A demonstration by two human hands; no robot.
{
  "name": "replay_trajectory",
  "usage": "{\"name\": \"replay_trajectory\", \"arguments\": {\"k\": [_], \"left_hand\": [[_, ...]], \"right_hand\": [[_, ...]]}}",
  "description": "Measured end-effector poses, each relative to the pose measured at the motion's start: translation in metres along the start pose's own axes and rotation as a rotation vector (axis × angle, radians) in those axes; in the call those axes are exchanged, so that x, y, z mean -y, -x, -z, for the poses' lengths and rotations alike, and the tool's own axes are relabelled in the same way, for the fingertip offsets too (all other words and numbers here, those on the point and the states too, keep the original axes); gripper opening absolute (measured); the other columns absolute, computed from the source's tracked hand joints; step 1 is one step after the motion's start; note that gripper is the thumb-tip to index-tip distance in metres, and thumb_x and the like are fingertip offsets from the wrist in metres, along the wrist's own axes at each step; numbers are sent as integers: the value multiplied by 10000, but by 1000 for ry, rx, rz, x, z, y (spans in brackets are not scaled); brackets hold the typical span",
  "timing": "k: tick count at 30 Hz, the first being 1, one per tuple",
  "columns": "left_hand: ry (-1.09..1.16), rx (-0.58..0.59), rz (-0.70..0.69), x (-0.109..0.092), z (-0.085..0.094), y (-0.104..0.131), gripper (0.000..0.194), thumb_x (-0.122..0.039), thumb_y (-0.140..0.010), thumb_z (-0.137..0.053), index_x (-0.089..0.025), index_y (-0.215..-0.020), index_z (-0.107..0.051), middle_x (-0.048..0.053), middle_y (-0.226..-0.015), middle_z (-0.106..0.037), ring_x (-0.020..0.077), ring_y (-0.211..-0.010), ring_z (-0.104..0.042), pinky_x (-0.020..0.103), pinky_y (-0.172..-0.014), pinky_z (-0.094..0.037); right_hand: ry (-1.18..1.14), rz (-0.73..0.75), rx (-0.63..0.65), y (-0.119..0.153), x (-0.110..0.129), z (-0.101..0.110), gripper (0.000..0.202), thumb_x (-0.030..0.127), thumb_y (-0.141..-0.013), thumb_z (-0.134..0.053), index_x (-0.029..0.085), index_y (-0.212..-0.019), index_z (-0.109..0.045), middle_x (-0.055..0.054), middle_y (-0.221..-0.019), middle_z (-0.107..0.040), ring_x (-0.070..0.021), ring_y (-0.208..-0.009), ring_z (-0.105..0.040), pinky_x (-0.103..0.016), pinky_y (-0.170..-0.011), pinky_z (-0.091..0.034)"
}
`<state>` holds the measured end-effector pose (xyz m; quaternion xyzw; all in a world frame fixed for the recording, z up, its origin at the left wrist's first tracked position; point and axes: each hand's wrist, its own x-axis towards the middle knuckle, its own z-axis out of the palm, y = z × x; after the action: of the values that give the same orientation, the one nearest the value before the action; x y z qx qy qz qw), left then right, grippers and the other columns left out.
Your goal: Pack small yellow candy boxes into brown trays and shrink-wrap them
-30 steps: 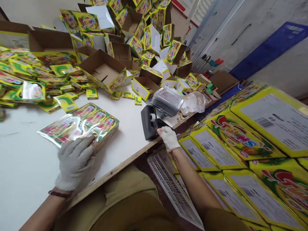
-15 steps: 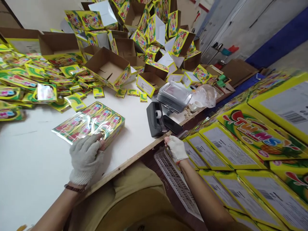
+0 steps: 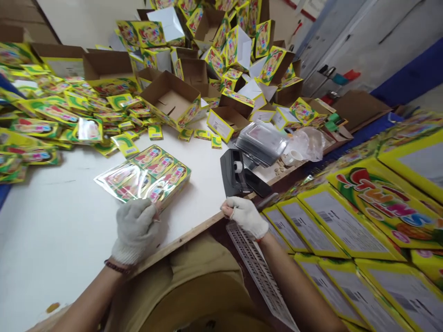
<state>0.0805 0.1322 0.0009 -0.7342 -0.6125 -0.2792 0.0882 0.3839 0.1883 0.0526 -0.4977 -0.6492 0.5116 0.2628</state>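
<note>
A flat pack of several small green and yellow boxes (image 3: 162, 168), under shiny clear plastic, lies on the white table (image 3: 79, 240). My left hand (image 3: 136, 228), in a pale fingerless glove, is at the pack's near edge with its fingers curled round the plastic edge. My right hand (image 3: 245, 216), gloved too, is closed in a pinch beside the table's wooden edge, just below the black tape dispenser (image 3: 233, 173). What its fingertips hold is too small to make out.
Loose small boxes (image 3: 100, 108) heap at the left. Open display cartons (image 3: 173, 97) pile up at the back. Clear plastic trays (image 3: 261, 140) and a white tape roll (image 3: 292, 158) lie past the dispenser. Stacked yellow cartons (image 3: 380, 203) rise at the right, beside a white basket (image 3: 259, 272).
My right hand has moved left, from below the dispenser's right side towards the pack. My left hand's fingers have curled more at the pack's near edge. The view has shifted left.
</note>
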Motion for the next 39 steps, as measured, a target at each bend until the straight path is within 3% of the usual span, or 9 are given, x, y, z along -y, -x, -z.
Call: {"name": "replay_trajectory", "arguments": {"k": [5, 10, 13, 16, 19, 26, 30, 34, 39], "left_hand": [[1, -231, -138, 2, -5, 2, 119, -142, -788, -552, -206, -727, -632, 64, -769, -650, 212, -738, -572, 348, -663, -431], [-7, -264, -143, -4, -1, 2, 109, -82, -783, -570, -189, -768, -576, 79, -801, -638, 207, -755, -560, 335, -685, -442], [-34, -260, -144, -6, 1, 1, 240, -83, -777, -587, -169, -999, -617, 91, -882, -651, 219, -801, -567, 343, -702, -444], [-107, -109, -153, -8, 4, 0, 392, -105, -777, -584, -187, -1157, -630, 79, -896, -652, 231, -778, -544, 352, -671, -411], [-122, -28, -116, -11, 7, -2, 283, -134, -779, -579, -161, -1040, -681, 95, -908, -664, 245, -787, -535, 368, -676, -396], [-133, -168, -50, -15, -1, -20, 178, -299, -877, -622, -198, -734, -649, 50, -737, -648, 214, -691, -521, 358, -622, -342], [-125, -234, -28, -16, -7, -19, 145, -196, -843, -590, -203, -701, -623, 48, -713, -641, 204, -671, -526, 350, -616, -337], [119, -214, -26, -12, 0, -6, 153, -163, -835, -565, -206, -691, -590, 56, -794, -659, 186, -729, -560, 333, -671, -411], [147, -371, 300, 31, 15, -24, 161, -278, -802, -599, -192, -922, -665, 129, -1158, -650, 274, -1097, -594, 423, -940, -463]], "right_hand": [[-238, 96, 288, -49, 34, -70, 450, 630, -737, -646, 192, -680, -560, 17, -622, -535, -106, -587, -460, -247, -572, -378], [-194, 47, 286, -83, 25, -113, 481, 625, -703, -661, 196, -559, -499, 36, -522, -481, -91, -535, -429, -233, -527, -345], [-169, 8, 249, -89, 17, -119, 452, 588, -702, -660, 201, -546, -488, 38, -507, -480, -91, -523, -420, -233, -513, -334], [-152, -16, 246, -90, 13, -120, 436, 568, -713, -671, 202, -570, -481, 43, -516, -486, -92, -522, -422, -233, -512, -335], [-84, -10, 202, -90, 11, -124, 424, 539, -756, -657, 201, -575, -477, 38, -543, -495, -99, -554, -437, -235, -531, -341], [289, 0, 31, -84, -5, -137, 249, 420, -806, -664, 192, -720, -615, -21, -695, -634, -151, -668, -541, -258, -593, -368], [278, 173, -178, -78, -4, -129, 236, 384, -877, -538, 177, -813, -633, -51, -772, -659, -168, -698, -582, -277, -647, -454], [491, 509, -271, -70, 9, -124, 328, 325, -920, -486, 149, -1132, -663, -139, -1173, -675, -247, -1109, -592, -393, -991, -446], [922, 538, -117, -51, 21, -146, 677, 422, -885, -610, 132, -1477, -455, -165, -1563, -396, -404, -1461, -246, -610, -1166, -157]]}}
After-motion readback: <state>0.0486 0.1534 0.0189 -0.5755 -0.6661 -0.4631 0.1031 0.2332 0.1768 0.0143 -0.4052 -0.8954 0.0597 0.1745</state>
